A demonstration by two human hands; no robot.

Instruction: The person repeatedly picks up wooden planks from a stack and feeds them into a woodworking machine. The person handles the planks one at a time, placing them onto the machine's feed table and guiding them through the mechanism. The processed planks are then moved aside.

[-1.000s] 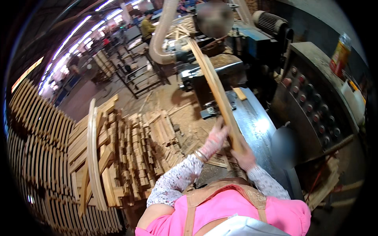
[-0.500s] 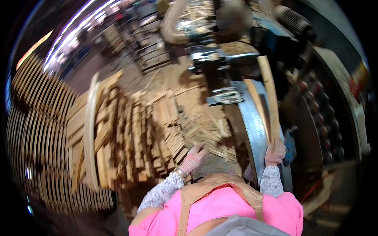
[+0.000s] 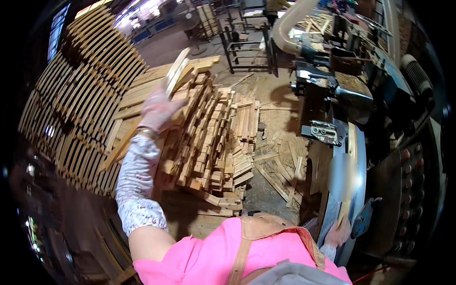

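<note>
- Head view: stacked slats (image 3: 90, 97) rise to the left of the left fingers (image 3: 158, 100).
- Machine (image 3: 354, 88), partly dusted with shavings, stands well ahead of the right fingers (image 3: 338, 229).
- Wood pile (image 3: 209, 128) spreads right of the left fingers, in rough rows.
- Metal bench (image 3: 361, 147) runs beneath the right fingers and on ahead.
- Dark control panel (image 3: 399, 190), with rows of buttons, sits right of the right fingers.
- Wooden strip (image 3: 352, 137) lies along the bench; the right fingers close about its near end, and a blurred patch covers its middle.
- Pale strip (image 3: 178, 69) juts ahead from the left fingers, which are blurred, thumb spread rightward; I cannot tell whether they grip it.
</note>
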